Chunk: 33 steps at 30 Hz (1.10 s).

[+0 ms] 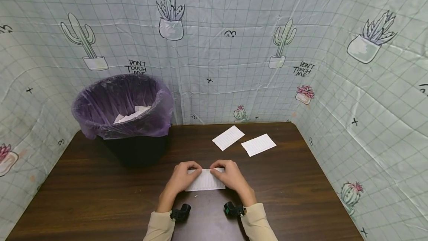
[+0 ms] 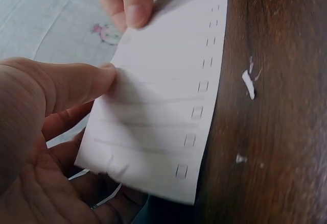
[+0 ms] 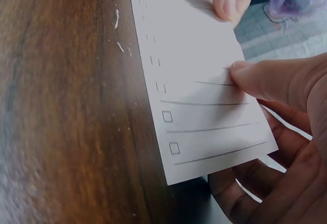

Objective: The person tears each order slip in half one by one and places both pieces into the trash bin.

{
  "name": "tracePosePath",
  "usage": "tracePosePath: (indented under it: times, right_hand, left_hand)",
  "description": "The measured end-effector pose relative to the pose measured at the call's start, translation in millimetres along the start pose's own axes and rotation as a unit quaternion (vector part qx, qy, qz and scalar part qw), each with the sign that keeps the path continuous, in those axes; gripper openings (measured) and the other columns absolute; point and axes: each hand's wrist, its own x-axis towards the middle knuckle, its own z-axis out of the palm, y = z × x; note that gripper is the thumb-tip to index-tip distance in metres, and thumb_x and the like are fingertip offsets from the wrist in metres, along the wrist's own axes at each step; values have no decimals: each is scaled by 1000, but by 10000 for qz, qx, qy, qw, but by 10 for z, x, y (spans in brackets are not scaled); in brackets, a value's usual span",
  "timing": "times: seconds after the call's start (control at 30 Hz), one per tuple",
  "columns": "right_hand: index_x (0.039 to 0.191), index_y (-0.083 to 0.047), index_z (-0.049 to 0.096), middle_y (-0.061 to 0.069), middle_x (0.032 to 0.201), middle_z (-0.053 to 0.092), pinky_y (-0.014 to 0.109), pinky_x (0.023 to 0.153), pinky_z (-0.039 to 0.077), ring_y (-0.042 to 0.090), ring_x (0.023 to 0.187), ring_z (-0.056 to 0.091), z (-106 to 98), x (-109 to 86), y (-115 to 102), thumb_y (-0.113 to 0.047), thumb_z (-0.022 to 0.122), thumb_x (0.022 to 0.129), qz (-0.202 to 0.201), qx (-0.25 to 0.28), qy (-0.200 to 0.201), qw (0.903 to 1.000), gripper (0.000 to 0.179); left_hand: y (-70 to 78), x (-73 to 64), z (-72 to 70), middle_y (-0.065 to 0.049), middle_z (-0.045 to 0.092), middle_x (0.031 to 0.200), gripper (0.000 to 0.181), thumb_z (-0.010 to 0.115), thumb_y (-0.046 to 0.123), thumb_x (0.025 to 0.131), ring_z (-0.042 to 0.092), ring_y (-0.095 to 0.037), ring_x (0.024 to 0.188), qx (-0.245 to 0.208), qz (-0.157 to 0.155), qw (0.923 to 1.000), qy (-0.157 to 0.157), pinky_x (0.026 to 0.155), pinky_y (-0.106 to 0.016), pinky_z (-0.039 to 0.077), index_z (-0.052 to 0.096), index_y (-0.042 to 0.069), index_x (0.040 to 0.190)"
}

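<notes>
Both hands pinch one white checklist sheet (image 1: 206, 184), printed with lines and small checkboxes, along its far edge. My left hand (image 1: 181, 176) has its thumb on top of the paper and its fingers behind it. In the same way my right hand (image 1: 232, 177) grips the sheet a short way to the right. The left wrist view shows a slightly torn, uneven short end on the paper (image 2: 153, 132). From the right wrist view, the near long edge of the sheet (image 3: 204, 117) hangs close above the table.
Two more lined sheets, one on the left (image 1: 229, 138) and one on the right (image 1: 259, 145), lie behind the hands. A black bin (image 1: 137, 150) with a purple liner (image 1: 160, 107) stands at back left, holding white paper (image 1: 133, 114). Small paper scraps (image 2: 248, 84) dot the brown table (image 1: 100, 196).
</notes>
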Motion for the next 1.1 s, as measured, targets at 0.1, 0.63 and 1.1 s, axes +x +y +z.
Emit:
tracePosePath:
  times: [0.1, 0.63, 1.1]
  right_hand:
    - [92, -7, 78, 2, 92, 78, 31, 77, 53, 15, 86, 68, -12, 3, 11, -15, 75, 94, 83, 13, 24, 10000, 9]
    - [91, -5, 78, 2, 89, 77, 25, 72, 49, 12, 79, 63, -85, -5, 53, -11, 76, 92, 324, -44, 277, 9991, 6]
    - [89, -9, 77, 3, 87, 76, 23, 68, 48, 6, 73, 58, -119, -8, 82, -8, 73, 92, 311, 265, 242, 9989, 5]
  left_hand:
    - [-10, 0, -23, -1, 77, 94, 8, 72, 10, 93, 67, -20, 93, 47, -32, 10000, 6, 85, -38, 50, 78, 14, 89]
    - [-71, -13, -96, -4, 73, 86, 6, 73, 9, 94, 50, -12, 67, -13, -159, 9998, 128, 61, -25, 41, 79, 9, 93]
    - [-71, -15, -134, -6, 77, 89, 8, 72, 10, 93, 55, -10, 71, -126, -164, 9992, 346, 67, -25, 45, 80, 7, 92]
